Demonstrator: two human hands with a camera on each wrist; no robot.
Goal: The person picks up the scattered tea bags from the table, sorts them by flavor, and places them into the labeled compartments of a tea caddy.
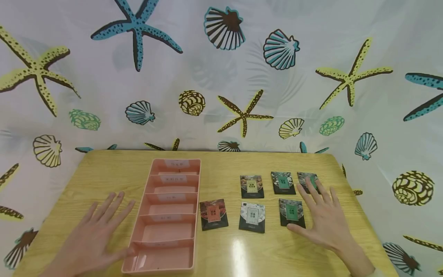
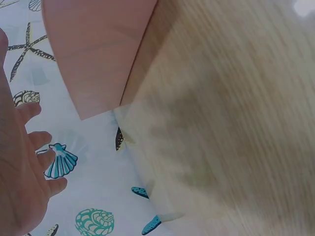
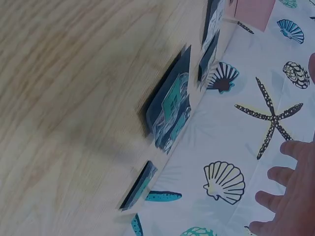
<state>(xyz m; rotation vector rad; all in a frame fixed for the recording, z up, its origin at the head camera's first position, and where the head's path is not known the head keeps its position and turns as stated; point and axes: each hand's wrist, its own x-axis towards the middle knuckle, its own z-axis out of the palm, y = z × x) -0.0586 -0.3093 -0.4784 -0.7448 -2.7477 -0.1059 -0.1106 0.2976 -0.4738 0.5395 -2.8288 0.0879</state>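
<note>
My left hand (image 1: 90, 235) is over the table at the left, fingers spread and straight, holding nothing; its thumb overlaps the near left corner of a pink divided box (image 1: 196, 227). My right hand (image 1: 328, 220) is spread over the right side of the table. Its fingertips overlap a dark sachet with a green label (image 1: 306, 181), and its thumb is by another green-label sachet (image 1: 292, 212). A third green-label sachet (image 1: 283, 183) lies at the back. Further left are a yellow-label sachet (image 1: 252, 187), a white-label sachet (image 1: 252, 217) and a red-label sachet (image 1: 213, 214) beside the box.
Low dividers split the pink box into several compartments, with paper labels (image 1: 175, 163) on their walls. Everything stands on a wooden table (image 1: 221, 254). Behind and to the sides hangs a white cloth (image 1: 166, 80) printed with starfish and shells.
</note>
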